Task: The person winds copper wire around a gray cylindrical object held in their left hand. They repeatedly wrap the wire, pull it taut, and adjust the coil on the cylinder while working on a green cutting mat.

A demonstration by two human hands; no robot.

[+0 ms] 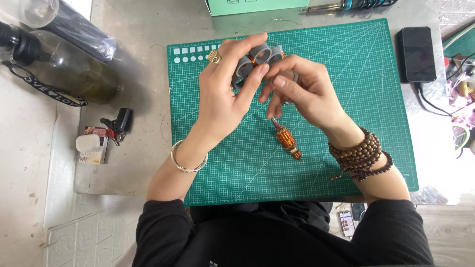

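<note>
**Grey plastic part held up between two hands over a green cutting mat**

Grey is the colour at the centre: a grey plastic piece with two round ring openings and copper-coloured winding inside (pixel 258 58) sits above the upper middle of the green gridded cutting mat (pixel 346 163), raised off it. The left hand (pixel 225 96) pinches the piece from its left side, thumb on the near face and fingers curled over the top, which seems to steady it and turn the openings toward the camera. The right hand (pixel 302 91) meets it from the right, fingers pressed together around the piece's right end and something small that I cannot make out; a ring shows on one finger.

Below the hands, on the middle of the mat, lies a small copper-wound motor rotor with a metal shaft (pixel 285 137), slanted, its shaft end close under the right hand, apparently kept within easy reach.

Left of the mat, on the bare metal tabletop, lie a dark glass bottle with a strap (pixel 64 69), a bunch of keys (pixel 118 126) and a small white-capped box (pixel 93 148). Right of the mat rests a black phone with a cable (pixel 418 53). Beyond the mat's top edge stand a teal box (pixel 257 6) and a soldering iron (pixel 346 6).
</note>
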